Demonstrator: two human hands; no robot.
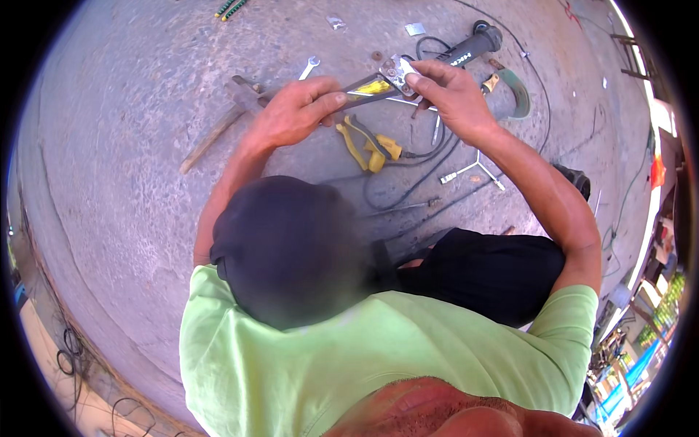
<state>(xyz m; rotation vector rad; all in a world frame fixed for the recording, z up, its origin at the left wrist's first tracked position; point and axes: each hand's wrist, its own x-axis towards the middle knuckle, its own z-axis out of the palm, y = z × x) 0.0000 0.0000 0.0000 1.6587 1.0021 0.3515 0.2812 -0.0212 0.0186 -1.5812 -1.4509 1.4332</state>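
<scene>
My left hand [302, 109] is closed on one end of a narrow frame of dark metal bars [362, 100]. At the frame's other end is a silver metal plate [397, 71] with round bolt heads or holes, and my right hand [453, 95] pinches its edge between thumb and fingers. Between the bars shows a yellow piece [373, 88]; whether it lies on the ground beneath or belongs to the frame, I cannot tell. Just below the frame, yellow-and-black pliers-like clamp handles [368, 143] lie on the ground with a dark cable.
Around the hands on the concrete floor [131, 146] lie a wooden-handled hammer [215, 135], a wrench [310, 67], an angle grinder [470, 49], a curved green strip [523, 95], a Y-shaped socket wrench [476, 172] and loose cables. My dark-clothed knees [480, 277] are close below.
</scene>
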